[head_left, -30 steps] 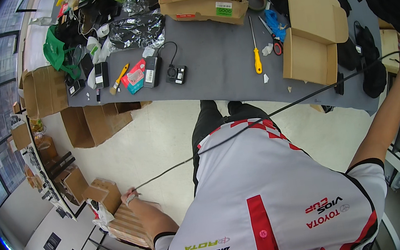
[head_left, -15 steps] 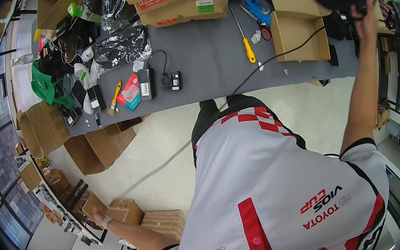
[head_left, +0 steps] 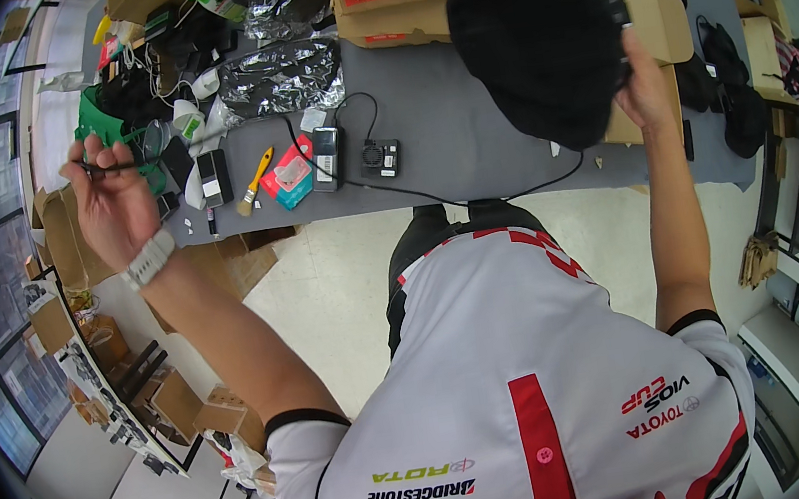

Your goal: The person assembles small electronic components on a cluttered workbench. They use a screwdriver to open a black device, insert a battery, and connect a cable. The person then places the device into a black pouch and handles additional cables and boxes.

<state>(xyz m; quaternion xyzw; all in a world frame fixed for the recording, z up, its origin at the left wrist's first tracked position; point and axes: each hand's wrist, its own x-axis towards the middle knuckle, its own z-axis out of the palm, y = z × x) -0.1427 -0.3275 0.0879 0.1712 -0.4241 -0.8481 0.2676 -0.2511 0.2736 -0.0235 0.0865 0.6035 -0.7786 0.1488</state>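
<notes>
The right hand (head_left: 646,88) grasps a black cap (head_left: 534,45) well right of the paintbrush (head_left: 256,183); left of it, the left hand's (head_left: 118,208) fingers pinch a thin dark piece (head_left: 96,171). I'd worry that tugging the cable (head_left: 422,193) could drag the power brick (head_left: 326,157).

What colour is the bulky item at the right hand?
Black: the bulky item at the right hand shows best in the head view.
</notes>
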